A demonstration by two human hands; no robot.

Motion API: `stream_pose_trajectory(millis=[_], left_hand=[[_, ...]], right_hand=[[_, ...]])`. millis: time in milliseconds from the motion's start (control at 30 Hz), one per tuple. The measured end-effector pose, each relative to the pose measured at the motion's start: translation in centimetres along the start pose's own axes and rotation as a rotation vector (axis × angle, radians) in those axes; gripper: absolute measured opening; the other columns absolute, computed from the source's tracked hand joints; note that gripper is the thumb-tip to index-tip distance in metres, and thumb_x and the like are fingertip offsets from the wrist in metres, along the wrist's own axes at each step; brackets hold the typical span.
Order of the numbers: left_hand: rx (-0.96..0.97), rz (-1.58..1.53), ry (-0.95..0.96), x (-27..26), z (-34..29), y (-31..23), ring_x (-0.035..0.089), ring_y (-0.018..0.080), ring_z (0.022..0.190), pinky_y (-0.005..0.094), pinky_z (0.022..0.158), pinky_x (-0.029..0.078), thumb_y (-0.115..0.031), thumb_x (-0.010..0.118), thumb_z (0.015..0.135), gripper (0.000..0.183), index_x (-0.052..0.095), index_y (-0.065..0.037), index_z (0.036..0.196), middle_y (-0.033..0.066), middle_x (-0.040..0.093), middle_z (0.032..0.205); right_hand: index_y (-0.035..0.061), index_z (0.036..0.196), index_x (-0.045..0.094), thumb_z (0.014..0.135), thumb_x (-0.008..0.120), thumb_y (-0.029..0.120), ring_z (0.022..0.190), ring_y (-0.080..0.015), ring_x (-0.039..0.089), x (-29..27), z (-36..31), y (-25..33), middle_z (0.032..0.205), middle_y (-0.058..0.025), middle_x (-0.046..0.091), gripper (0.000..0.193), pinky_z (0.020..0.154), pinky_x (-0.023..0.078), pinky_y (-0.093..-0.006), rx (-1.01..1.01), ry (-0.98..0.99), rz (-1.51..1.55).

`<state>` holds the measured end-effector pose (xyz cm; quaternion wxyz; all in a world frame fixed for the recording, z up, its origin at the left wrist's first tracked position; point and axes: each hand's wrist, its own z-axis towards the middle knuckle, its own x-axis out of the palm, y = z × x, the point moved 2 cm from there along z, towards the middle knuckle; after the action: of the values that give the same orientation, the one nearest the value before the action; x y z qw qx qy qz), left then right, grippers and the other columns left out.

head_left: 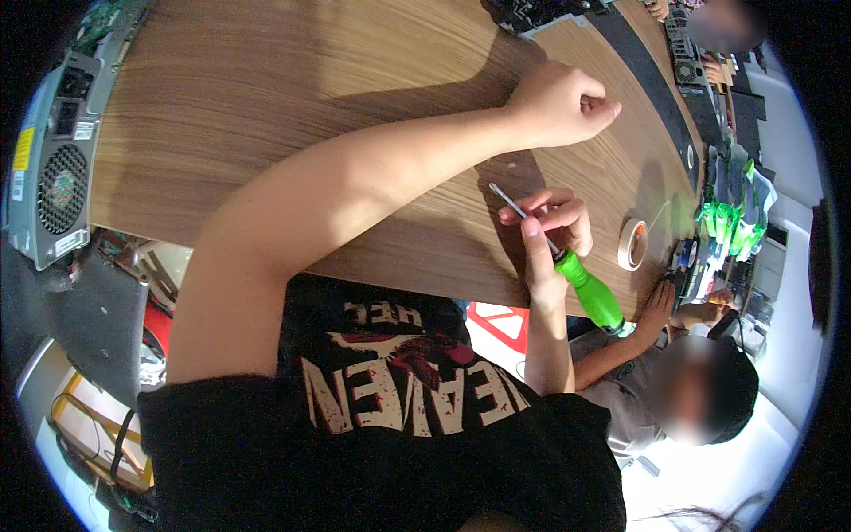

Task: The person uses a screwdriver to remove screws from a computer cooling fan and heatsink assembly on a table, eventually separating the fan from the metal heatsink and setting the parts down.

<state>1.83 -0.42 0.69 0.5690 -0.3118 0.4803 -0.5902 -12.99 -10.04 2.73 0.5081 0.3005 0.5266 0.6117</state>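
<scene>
My left arm reaches across the wooden table (pixel 292 53), and my left hand (pixel 560 102) is curled into a fist above it. Whatever the fist may hold is hidden by the fingers. Nearer to me, my right hand (pixel 554 226) grips a screwdriver (pixel 592 293) by its shaft, between the thumb and fingers. Its bright green handle slants down toward the lower right, while the bare metal tip points up and left over the tabletop. A roll of tape (pixel 632 245) lies on the table to the right of the screwdriver.
A grey metal computer case (pixel 75 151) with a round fan grille stands at the left edge. Dark electronic parts (pixel 536 12) lie at the far side. Several green-handled tools (pixel 734 226) are bunched at right. A co-worker (pixel 620 381) sits close by, one hand (pixel 658 310) near the table edge.
</scene>
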Motion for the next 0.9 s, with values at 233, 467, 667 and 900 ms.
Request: stream_pose_trajectory(millis=[233,467,667,900], left_hand=[[0.400,0.152,0.069,0.6,-1.1,-1.3,0.064,0.0285,0.076,0.0392,0.064,0.052,-0.028,0.066,0.084,0.018,0.063,-0.010,0.082,0.0072,0.062,0.092],[0.399,-0.167,0.010,-1.4,-1.2,-3.8,0.061,0.0159,0.060,0.0287,0.053,0.046,-0.028,0.063,0.089,0.030,0.062,-0.003,0.073,0.0060,0.059,0.071],[0.229,-0.379,-0.061,0.2,-2.2,-6.1,0.054,0.0274,0.109,0.0362,0.090,0.043,-0.034,0.049,0.097,0.044,0.052,0.003,0.119,0.0193,0.052,0.122],[0.155,-0.756,0.110,2.2,-1.9,-4.8,0.049,0.0162,0.110,0.0355,0.111,0.023,-0.036,0.042,0.100,0.074,0.000,0.001,0.148,0.0100,0.053,0.110]], right_hand=[[0.0081,0.095,0.038,0.089,0.059,0.000,0.080,-0.0200,0.062,0.5,0.8,0.5,0.093,-0.0159,0.060,0.023,0.073,0.054,-0.0324,0.159,-0.116,0.245],[0.0087,0.096,0.045,0.095,0.057,0.027,0.056,-0.0097,0.051,-7.5,2.8,4.0,0.070,-0.0061,0.054,0.021,0.050,0.040,-0.0188,0.188,-0.093,0.210],[0.0050,0.110,0.051,0.099,0.053,0.024,0.065,-0.0057,0.045,-6.6,8.8,4.0,0.079,-0.0008,0.053,0.022,0.056,0.036,-0.0191,0.063,-0.446,-0.214],[0.0072,0.125,0.041,0.098,0.050,0.018,0.113,-0.0160,0.046,-3.7,7.6,-1.4,0.120,-0.0053,0.046,0.031,0.096,0.038,-0.0309,-0.140,-0.263,-0.210]])
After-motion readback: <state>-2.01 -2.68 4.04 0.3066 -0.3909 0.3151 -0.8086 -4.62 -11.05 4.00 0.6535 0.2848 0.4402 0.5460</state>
